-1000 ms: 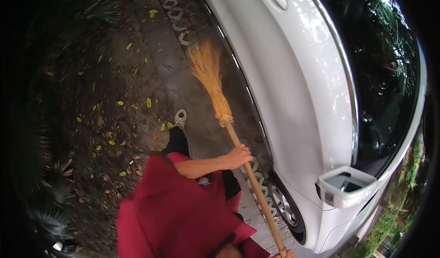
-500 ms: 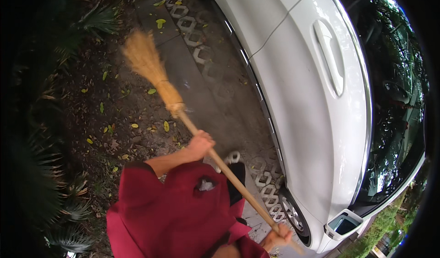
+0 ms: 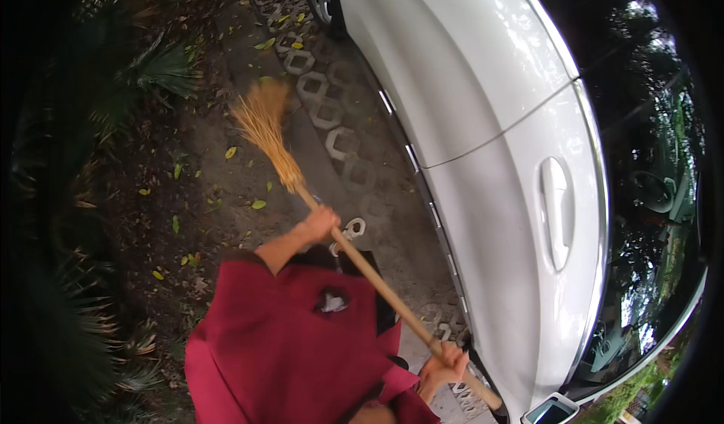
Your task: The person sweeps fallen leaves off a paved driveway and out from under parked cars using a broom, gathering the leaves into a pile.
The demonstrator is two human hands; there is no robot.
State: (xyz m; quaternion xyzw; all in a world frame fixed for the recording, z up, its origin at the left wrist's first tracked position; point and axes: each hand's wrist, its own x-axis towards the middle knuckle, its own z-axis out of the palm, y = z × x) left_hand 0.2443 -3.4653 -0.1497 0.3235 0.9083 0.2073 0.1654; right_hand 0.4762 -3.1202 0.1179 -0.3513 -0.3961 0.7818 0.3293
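The broom [image 3: 377, 279] lay slantwise before the wearer, between the bare soil on the left and the white car [image 3: 483, 115] on the right. Its head of bristles [image 3: 265, 126] was straw-coloured, turning orange toward the neck, narrow where it met the handle [image 3: 400, 306] and spread into a loose, uneven fan. Single strands stood out along the middle; the tips were blurred, and contact with the ground could not be determined. The handle was round, pale brown and straight, with a smooth look.

The left hand [image 3: 321, 220] was closed around the handle just below the neck. The right hand [image 3: 445, 365] gripped it near the far end, a short piece of which projected past the fist toward the car.

The bristles were over the edge of the grey paving [image 3: 311, 149], with a few yellow-green leaves [image 3: 231, 153] scattered nearby. A pale shoe [image 3: 354, 228] showed just beside the left hand.
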